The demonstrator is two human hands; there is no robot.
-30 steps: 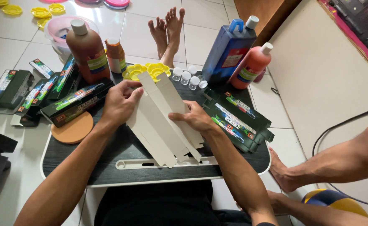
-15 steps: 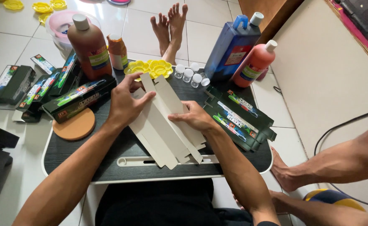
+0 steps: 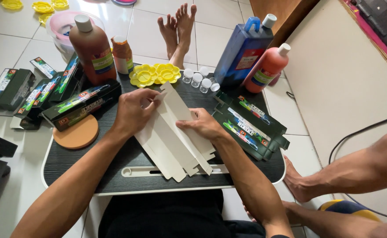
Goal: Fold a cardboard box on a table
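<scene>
A flat, unfolded carton blank (image 3: 171, 141), white side up, lies across the dark lap table (image 3: 79, 167). My left hand (image 3: 134, 110) grips the blank's upper left panel and bends it along a crease. My right hand (image 3: 202, 125) presses down on the middle of the blank with the fingers spread flat. A stack of flattened dark green printed cartons (image 3: 250, 125) lies just right of my right hand.
Folded dark green boxes (image 3: 81, 103) and a round orange lid (image 3: 76, 132) lie on the left. A brown bottle (image 3: 92, 48), a small orange bottle (image 3: 123, 55), yellow palettes (image 3: 156, 74), small clear cups (image 3: 200, 79), and blue (image 3: 244, 48) and red (image 3: 268, 68) bottles stand behind. Another person's legs (image 3: 356, 172) are at right.
My left hand has slid down from the blank's top end to its upper left panel and is folding it. The blank has shifted slightly toward me.
</scene>
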